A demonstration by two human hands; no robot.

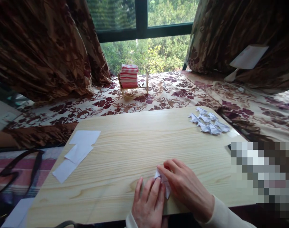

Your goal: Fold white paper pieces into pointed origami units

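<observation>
Both hands met at the lower centre of the frame, pressed down on a small folded paper; the left hand lay flat with its fingers spread over the paper's near side, not clenched, while the right hand pinched the white fold between fingertips and thumb; the paper rested on the tabletop close to the near edge. It looked light, thin and easily creased, likely to slide on the smooth wood unless pinned, so corners and fold lines seemed the best places to grip; loose white sheets lay at the left, overhanging that edge, and a cluster of finished folded pieces sat at the upper right near the rounded corner; the middle stretch of wood between them offered open room.
</observation>
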